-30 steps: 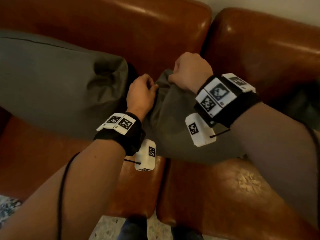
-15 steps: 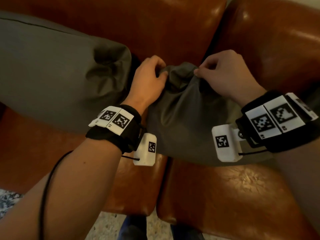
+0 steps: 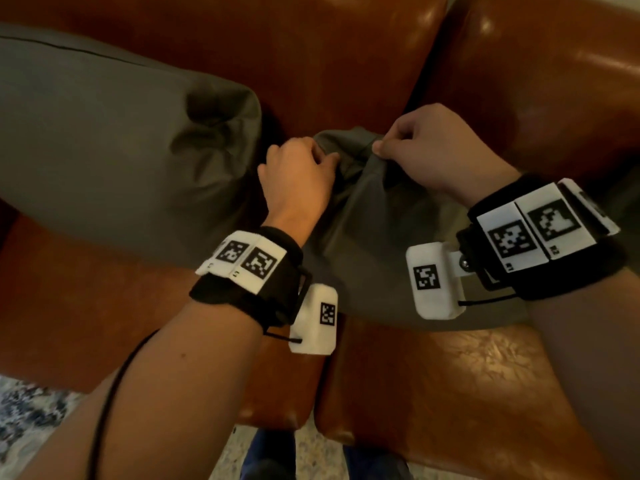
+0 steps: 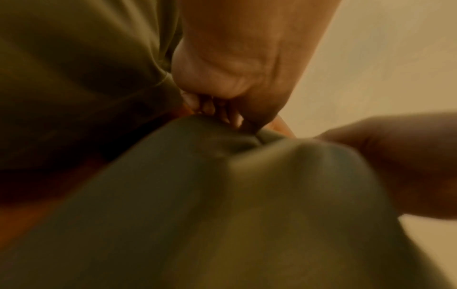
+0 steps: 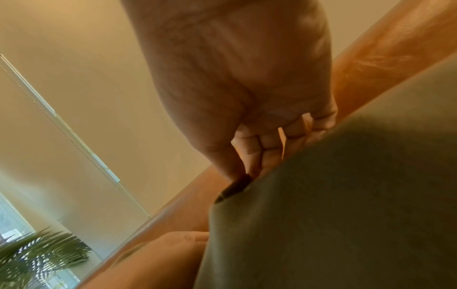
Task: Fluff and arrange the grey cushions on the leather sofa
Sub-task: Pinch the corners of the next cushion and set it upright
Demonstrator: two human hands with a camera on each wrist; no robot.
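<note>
A small grey cushion (image 3: 367, 244) leans against the back of the brown leather sofa (image 3: 346, 64), over the seam between two seats. My left hand (image 3: 304, 168) grips its bunched upper left edge with curled fingers. My right hand (image 3: 426, 143) pinches the top edge just to the right. In the left wrist view the left hand (image 4: 222, 109) digs into the cushion (image 4: 222, 215). In the right wrist view the right hand (image 5: 245, 168) pinches a fold of the cushion (image 5: 346, 215). A larger grey cushion (image 3: 114, 147) lies to the left, dented at its right corner.
The sofa's seat pads (image 3: 450, 382) spread below the cushions, and speckled floor (image 3: 27, 410) shows at the bottom left. Another dark grey cushion edge (image 3: 623, 202) peeks at the far right. A palm plant (image 5: 37, 252) and a window blind (image 5: 61, 127) show in the right wrist view.
My right hand has moved right along the small cushion's top edge, away from the left hand, changing from a fist grip to a pinch. The left hand has kept its grip.
</note>
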